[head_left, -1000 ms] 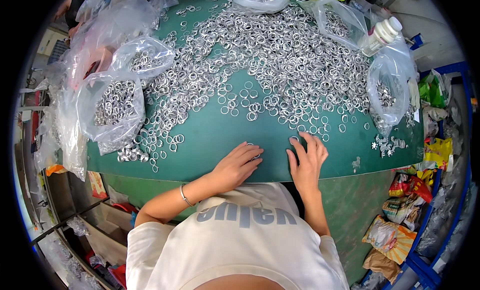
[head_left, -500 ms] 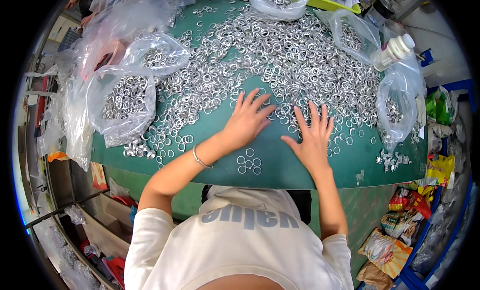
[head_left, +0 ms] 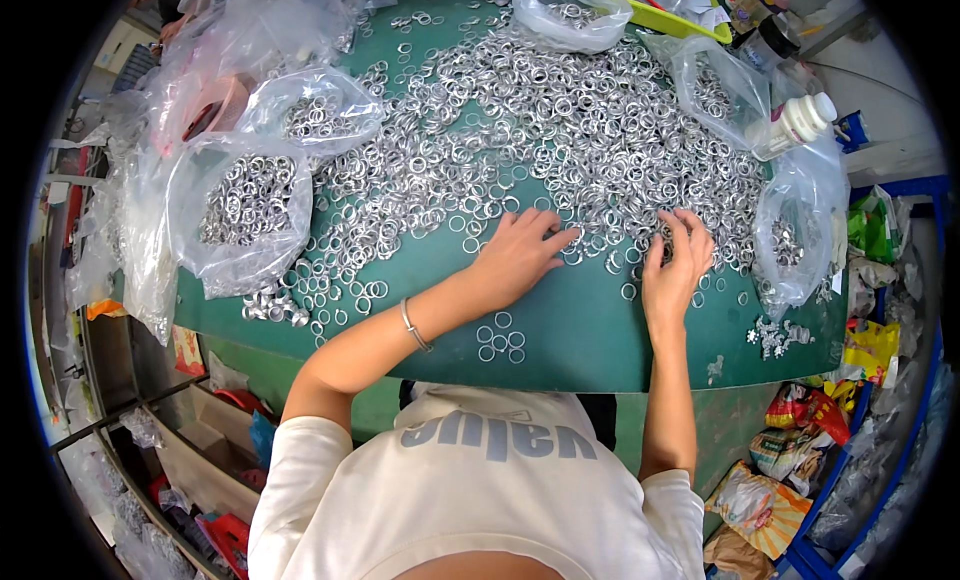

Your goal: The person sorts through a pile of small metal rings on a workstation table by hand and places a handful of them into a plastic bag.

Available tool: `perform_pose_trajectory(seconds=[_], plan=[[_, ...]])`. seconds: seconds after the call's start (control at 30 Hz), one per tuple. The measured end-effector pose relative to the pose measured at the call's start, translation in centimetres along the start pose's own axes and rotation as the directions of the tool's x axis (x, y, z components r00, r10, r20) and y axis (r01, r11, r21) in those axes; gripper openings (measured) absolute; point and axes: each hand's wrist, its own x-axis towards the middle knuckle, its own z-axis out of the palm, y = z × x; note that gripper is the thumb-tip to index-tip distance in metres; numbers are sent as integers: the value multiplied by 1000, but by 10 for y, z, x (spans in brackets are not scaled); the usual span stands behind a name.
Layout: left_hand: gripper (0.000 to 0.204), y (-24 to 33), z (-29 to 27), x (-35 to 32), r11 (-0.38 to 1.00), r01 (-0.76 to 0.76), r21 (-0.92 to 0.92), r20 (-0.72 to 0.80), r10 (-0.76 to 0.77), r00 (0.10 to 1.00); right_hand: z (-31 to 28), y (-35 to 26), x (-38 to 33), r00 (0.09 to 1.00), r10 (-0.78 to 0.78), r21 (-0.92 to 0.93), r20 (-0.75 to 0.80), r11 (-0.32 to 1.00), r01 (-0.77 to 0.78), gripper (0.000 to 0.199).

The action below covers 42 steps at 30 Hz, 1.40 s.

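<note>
Rings [head_left: 600, 130], silver, heaped in a wide pile over the middle and far part of the green table [head_left: 590, 355]; strays lie along its near edge. Small cluster [head_left: 502, 320] of rings lies flat near the front edge, apart from the pile, below the left forearm.

Left hand [head_left: 520, 250] is palm down at the pile's near edge, fingers bent and slightly apart, pointing right and away from the body (can't tell whether anything is pinched under them). Right hand [head_left: 676, 270] is at the pile's near right part, fingers curled, thumb near the index finger; can't tell if a ring is between them. Hands are well apart. Bracelet [head_left: 415, 325] on left wrist.

Around the pile: left bag [head_left: 172, 215], clear, with rings inside; back-left bag [head_left: 365, 110] just behind it, also with rings; far bag [head_left: 530, 20] at the top, next to a yellow-green tray [head_left: 655, 18]. On the right, an upper bag [head_left: 745, 95] and a lower bag [head_left: 815, 220] (both hold silver pieces), with a white bottle [head_left: 800, 122] just beside them, tilted in this view. Small silver parts [head_left: 778, 337] sit near the right front corner.

Farther out: pink container [head_left: 230, 102] among plastic at left, colourful packets [head_left: 762, 505] and a blue rack [head_left: 915, 186] at right.
</note>
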Motion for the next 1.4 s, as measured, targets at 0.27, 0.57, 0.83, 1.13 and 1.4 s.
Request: perform_pose_trajectory(seconds=[0.27, 0.57, 0.83, 1.13, 1.4], plan=[[17, -21, -5, -14, 998, 60, 29, -234, -52, 971, 4, -39, -26, 870, -328, 123, 368, 945, 304, 26], [27, -16, -15, -25, 988, 127, 85, -273, -100, 957, 9, -53, -20, 923, -246, 9, 294, 967, 255, 23], [29, -27, -16, -39, 958, 219, 182, -302, -158, 940, -11, -71, -63, 798, -336, 201, 500, 941, 271, 31], [31, -34, 4, 7, 971, 78, 228, -236, -23, 971, 29, -53, -4, 886, -326, 34, 328, 942, 334, 35], [23, 10, -19, -76, 997, 39, 64, -51, -36, 998, 7, -42, -26, 937, -138, -140, 322, 972, 191, 27]])
